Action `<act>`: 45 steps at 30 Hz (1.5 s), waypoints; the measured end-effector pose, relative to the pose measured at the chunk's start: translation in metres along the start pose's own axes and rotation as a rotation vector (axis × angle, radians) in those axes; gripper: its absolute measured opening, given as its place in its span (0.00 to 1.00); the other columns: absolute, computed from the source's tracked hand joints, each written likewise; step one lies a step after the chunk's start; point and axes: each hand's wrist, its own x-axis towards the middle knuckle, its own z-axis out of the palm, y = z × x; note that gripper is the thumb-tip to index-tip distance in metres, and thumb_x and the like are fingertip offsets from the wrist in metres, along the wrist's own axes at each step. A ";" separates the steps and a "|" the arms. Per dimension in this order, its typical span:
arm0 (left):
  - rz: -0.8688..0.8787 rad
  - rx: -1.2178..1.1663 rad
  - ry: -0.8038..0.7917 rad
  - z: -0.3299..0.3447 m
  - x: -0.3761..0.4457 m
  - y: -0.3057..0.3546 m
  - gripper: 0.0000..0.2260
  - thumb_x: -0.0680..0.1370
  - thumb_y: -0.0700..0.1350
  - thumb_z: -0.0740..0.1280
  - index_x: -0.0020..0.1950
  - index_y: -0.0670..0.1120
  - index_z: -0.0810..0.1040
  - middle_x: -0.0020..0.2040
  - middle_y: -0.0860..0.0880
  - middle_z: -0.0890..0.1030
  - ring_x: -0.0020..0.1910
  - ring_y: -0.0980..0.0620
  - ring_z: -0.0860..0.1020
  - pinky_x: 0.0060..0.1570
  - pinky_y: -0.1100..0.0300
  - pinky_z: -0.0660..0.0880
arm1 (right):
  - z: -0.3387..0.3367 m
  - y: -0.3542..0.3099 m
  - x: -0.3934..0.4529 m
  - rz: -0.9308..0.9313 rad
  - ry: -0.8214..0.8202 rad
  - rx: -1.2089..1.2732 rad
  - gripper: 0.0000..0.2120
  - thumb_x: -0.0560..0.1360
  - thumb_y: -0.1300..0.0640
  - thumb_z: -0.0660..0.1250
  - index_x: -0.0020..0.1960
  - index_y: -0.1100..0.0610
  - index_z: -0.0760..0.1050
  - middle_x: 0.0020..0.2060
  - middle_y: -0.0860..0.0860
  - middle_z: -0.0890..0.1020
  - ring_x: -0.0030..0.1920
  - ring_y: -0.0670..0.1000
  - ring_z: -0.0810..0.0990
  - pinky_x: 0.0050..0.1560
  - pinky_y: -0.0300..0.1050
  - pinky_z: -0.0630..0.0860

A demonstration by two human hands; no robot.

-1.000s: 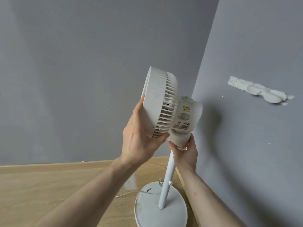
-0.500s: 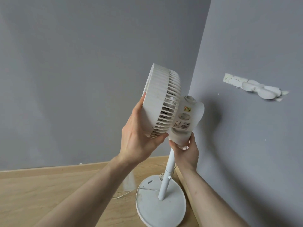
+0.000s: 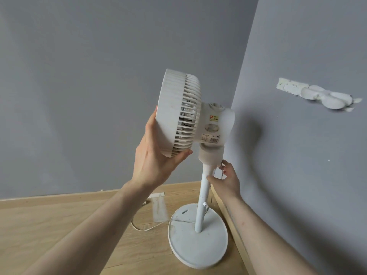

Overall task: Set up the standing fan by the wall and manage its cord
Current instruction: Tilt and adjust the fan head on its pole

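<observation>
Left hand [image 3: 156, 163] spread, cupping the fan head [image 3: 178, 114]; right hand [image 3: 225, 180] seemingly clasped loosely round the pole [image 3: 204, 195].

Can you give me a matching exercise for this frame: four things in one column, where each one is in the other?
Things:
1. Left hand
2. Right hand
3. Cord
4. Base

Places:
A. flat on the floor, close to the right wall
B. looped on the floor, left of the base
C. cupping the fan head at its lower edge
D. at the top of the pole, under the neck

Pairs: 1-C, 2-D, 3-B, 4-A
</observation>
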 end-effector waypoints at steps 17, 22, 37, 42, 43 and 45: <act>-0.025 0.036 -0.019 0.001 -0.015 -0.019 0.45 0.71 0.59 0.78 0.79 0.55 0.54 0.67 0.58 0.73 0.57 0.54 0.76 0.50 0.55 0.78 | -0.055 0.024 -0.004 -0.004 0.259 -0.300 0.10 0.80 0.51 0.66 0.45 0.57 0.74 0.38 0.53 0.81 0.40 0.58 0.77 0.40 0.44 0.68; -0.033 0.057 -0.020 0.002 -0.020 -0.019 0.44 0.72 0.61 0.76 0.79 0.54 0.54 0.69 0.56 0.73 0.60 0.51 0.76 0.50 0.52 0.79 | -0.078 0.017 -0.014 0.001 0.242 -0.414 0.16 0.77 0.49 0.69 0.38 0.61 0.76 0.30 0.53 0.79 0.35 0.59 0.76 0.34 0.45 0.69; 0.279 0.143 0.160 0.006 -0.035 0.024 0.23 0.72 0.45 0.77 0.64 0.43 0.76 0.62 0.45 0.75 0.60 0.44 0.74 0.57 0.48 0.71 | -0.135 -0.019 -0.064 -0.086 0.100 -0.286 0.06 0.78 0.53 0.70 0.43 0.54 0.80 0.36 0.49 0.83 0.34 0.46 0.79 0.33 0.33 0.71; 0.174 -0.057 -0.347 0.035 -0.060 0.035 0.12 0.75 0.46 0.73 0.57 0.54 0.77 0.56 0.59 0.73 0.52 0.59 0.77 0.49 0.55 0.78 | -0.137 -0.050 -0.077 -0.096 0.009 0.069 0.11 0.77 0.64 0.68 0.57 0.54 0.81 0.42 0.55 0.85 0.26 0.46 0.73 0.29 0.40 0.74; 0.142 -0.043 -0.444 0.043 -0.064 0.034 0.13 0.75 0.47 0.72 0.58 0.56 0.77 0.57 0.60 0.73 0.52 0.60 0.77 0.50 0.56 0.78 | -0.137 -0.059 -0.081 -0.093 -0.016 0.154 0.13 0.77 0.66 0.67 0.58 0.53 0.81 0.45 0.55 0.86 0.28 0.47 0.74 0.30 0.41 0.75; 0.065 -0.007 -0.640 0.059 -0.072 0.034 0.18 0.75 0.49 0.71 0.64 0.58 0.75 0.60 0.61 0.73 0.53 0.60 0.78 0.52 0.56 0.79 | -0.136 -0.076 -0.090 -0.083 -0.081 0.335 0.16 0.78 0.69 0.64 0.60 0.54 0.80 0.50 0.53 0.87 0.33 0.50 0.77 0.34 0.45 0.79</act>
